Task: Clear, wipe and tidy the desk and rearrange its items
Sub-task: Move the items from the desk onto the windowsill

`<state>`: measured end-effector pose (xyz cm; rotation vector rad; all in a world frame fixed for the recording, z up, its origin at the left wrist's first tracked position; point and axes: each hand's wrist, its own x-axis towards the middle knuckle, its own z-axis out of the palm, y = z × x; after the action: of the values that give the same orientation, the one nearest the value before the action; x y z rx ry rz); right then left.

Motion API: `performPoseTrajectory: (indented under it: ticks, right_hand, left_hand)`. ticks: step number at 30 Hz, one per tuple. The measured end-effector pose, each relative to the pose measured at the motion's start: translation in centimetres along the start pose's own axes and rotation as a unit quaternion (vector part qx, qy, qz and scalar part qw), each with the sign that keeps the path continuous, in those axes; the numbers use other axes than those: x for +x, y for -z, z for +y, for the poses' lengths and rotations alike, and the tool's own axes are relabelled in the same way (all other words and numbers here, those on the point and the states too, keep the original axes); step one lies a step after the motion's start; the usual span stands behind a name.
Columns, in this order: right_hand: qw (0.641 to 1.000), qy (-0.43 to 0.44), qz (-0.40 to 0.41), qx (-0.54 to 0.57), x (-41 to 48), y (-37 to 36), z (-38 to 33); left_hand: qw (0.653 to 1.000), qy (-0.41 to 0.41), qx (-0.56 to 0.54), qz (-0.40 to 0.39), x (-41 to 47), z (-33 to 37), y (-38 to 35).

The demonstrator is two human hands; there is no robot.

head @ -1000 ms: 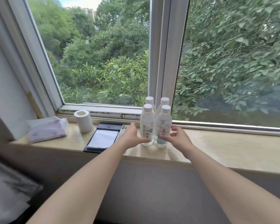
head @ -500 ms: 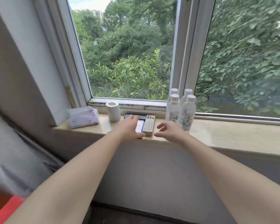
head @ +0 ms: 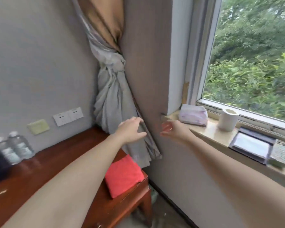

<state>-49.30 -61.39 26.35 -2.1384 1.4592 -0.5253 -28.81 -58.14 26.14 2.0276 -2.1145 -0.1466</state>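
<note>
The dark red wooden desk point(head: 39, 170) fills the lower left. A folded red cloth point(head: 123, 176) lies at its right end. Two water bottles point(head: 15, 148) stand at the desk's back left, blurred. My left hand point(head: 130, 129) hangs in the air above the desk's far right corner, fingers relaxed and empty, in front of the tied curtain. My right hand point(head: 171, 129) hovers beside it near the end of the window sill point(head: 209, 130), fingers loosely spread, holding nothing.
On the sill lie a tissue pack point(head: 192, 115), a toilet paper roll point(head: 227, 119), a dark folder with white paper point(head: 252, 145) and a remote control point(head: 280, 153). A knotted grey curtain point(head: 112, 96) hangs in the corner. Wall sockets point(head: 67, 116) sit above the desk.
My view has swung left from the window sill to the desk. Both hands left the sill items and bottles and now hang empty in the air near the curtain.
</note>
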Motion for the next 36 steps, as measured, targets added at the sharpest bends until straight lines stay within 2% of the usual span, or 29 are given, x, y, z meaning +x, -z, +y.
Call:
performPoseTrajectory:
  ticks: [7,14,18,27,36]
  right_hand:
    - [0.983,0.128,-0.131,-0.008,5.8,-9.1,-11.0]
    - [0.94,0.262,-0.217,-0.014,10.1,-16.5,-19.8]
    - [0.915,0.303,-0.267,-0.003,12.1,-19.8,-23.6]
    - [0.881,0.325,-0.343,0.017,16.5,-27.2,-30.0]
    - [0.891,0.265,-0.369,0.02,22.7,-37.2,-35.0]
  left_hand:
    - [0.981,0.191,-0.015,0.023,-8.4,-12.9,2.7]
    - [0.933,0.35,-0.031,0.074,-14.3,-20.0,4.9]
    - [0.9,0.421,-0.04,0.101,-16.4,-23.0,5.4]
    - [0.844,0.519,-0.067,0.113,-18.2,-29.2,4.7]
    - [0.832,0.533,-0.119,0.096,-15.0,-42.0,1.6]
